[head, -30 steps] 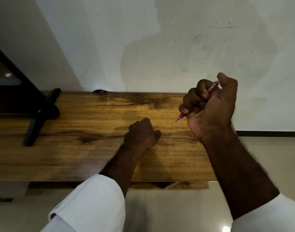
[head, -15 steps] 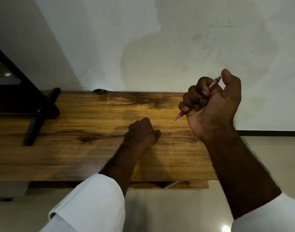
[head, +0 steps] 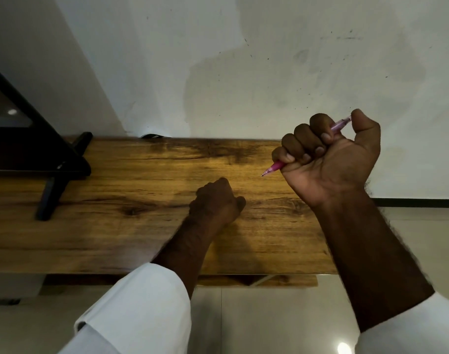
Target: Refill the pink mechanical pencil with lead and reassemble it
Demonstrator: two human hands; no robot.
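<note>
The pencil [head: 274, 167] is wrapped in our right hand [head: 330, 154], raised above the right end of the table [head: 116, 238] and touching nothing else. Our fingers [head: 303, 141] curl tight around the barrel in a fist, so only the two ends show: the tip pokes out below the little finger, and the back end sits against our thumb [head: 363, 126]. The long axis runs on a slant, tip low and to the left, back end high and to the right.

Our left hand [head: 215, 203] rests on the table as a loose fist, lower and to the left of the pencil. We cannot tell whether it holds anything; no lead or loose part shows anywhere.

The thumb lies right on the back end, in line with the axis, so we judge the coming move to be a press along that axis, clicking to check that lead feeds. The tip points down towards the left hand, which is near it but well clear. We take the pencil to be reassembled, though the fist hides most of it.
</note>
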